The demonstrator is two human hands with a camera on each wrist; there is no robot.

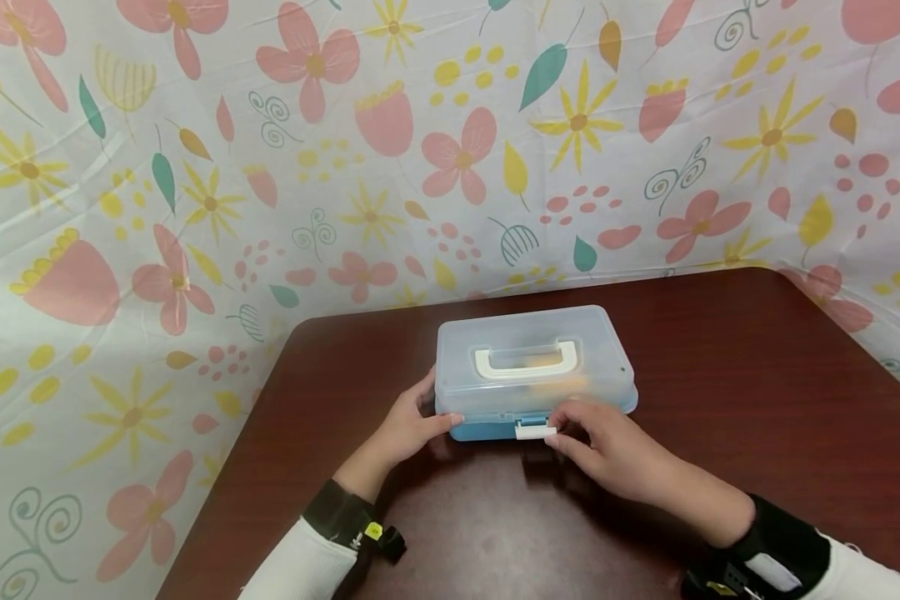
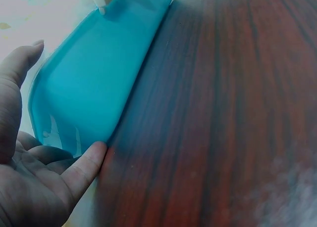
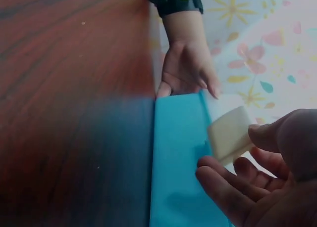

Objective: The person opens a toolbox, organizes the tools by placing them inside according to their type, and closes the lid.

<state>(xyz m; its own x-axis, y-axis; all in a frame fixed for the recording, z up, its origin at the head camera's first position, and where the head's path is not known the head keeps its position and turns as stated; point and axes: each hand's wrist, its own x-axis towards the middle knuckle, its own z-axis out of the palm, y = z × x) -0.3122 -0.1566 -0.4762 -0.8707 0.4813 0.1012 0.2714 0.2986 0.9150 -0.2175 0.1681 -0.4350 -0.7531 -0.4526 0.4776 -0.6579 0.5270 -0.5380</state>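
A plastic storage box [image 1: 487, 429] with a blue base and a cloudy see-through lid [image 1: 457, 337] stands on the table, lid down. A white carrying handle [image 1: 525, 371] lies on top. My left hand [image 1: 407, 427] holds the box's left end, thumb at the front corner and fingers along the side. At the front, my right hand [image 1: 607, 446] pinches the white latch [image 1: 535, 432], which sticks outward from the box. The right wrist view shows the latch [image 3: 230, 133] between thumb and fingers. Something orange-yellow shows blurred through the lid.
The dark red-brown wooden table [image 1: 720, 367] has rounded far corners. A white cloth [image 1: 390, 175] with flowers and leaves hangs behind it and along the left side. Each forearm wears a black wrist band with a small device over a white sleeve.
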